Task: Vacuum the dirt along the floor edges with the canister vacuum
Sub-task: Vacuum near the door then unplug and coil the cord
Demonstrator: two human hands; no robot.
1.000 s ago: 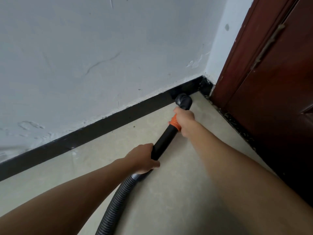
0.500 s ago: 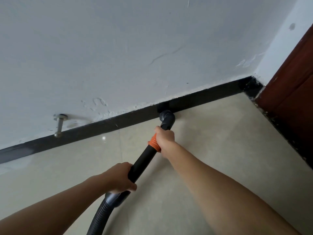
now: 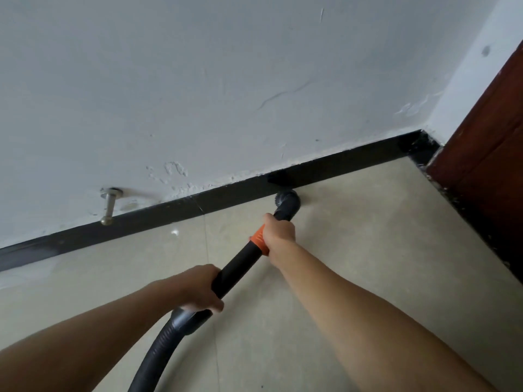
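**Item:** black plastic vacuum wand with an orange collar point(image 3: 240, 267). It is lying aslant from lower left to upper centre. Its rounded black nozzle point(image 3: 287, 203) is resting on the beige tiled floor point(image 3: 368, 250), tight against the black skirting board point(image 3: 169, 213).

**Holds:** the right hand point(image 3: 278, 232) is closing fully round the wand at the orange collar. The left hand point(image 3: 198, 290) is gripping the wand's lower end, where the ribbed black hose point(image 3: 154, 355) is joining it.

**Change:** a second ago the nozzle was working close to the corner beside the reddish-brown wooden door point(image 3: 486, 154). It is now sitting well to the left of that corner. Over the last half second it is scarcely shifting along the board.

**Reading:** the corner stretch is probably finished, and the pass appears to be heading leftward along the edge.

**Other differences:**
- A steel door stopper point(image 3: 109, 206), out of view a second ago, is now showing on the white painted wall point(image 3: 198, 94), well to the left of the nozzle.
- The door is taking up far less of the view.
- Both hands are keeping their places on the wand.

**Outstanding:** a small white speck point(image 3: 174, 232) is lying on the floor near the skirting board, between nozzle and stopper. It is likely the next dirt in the nozzle's path.
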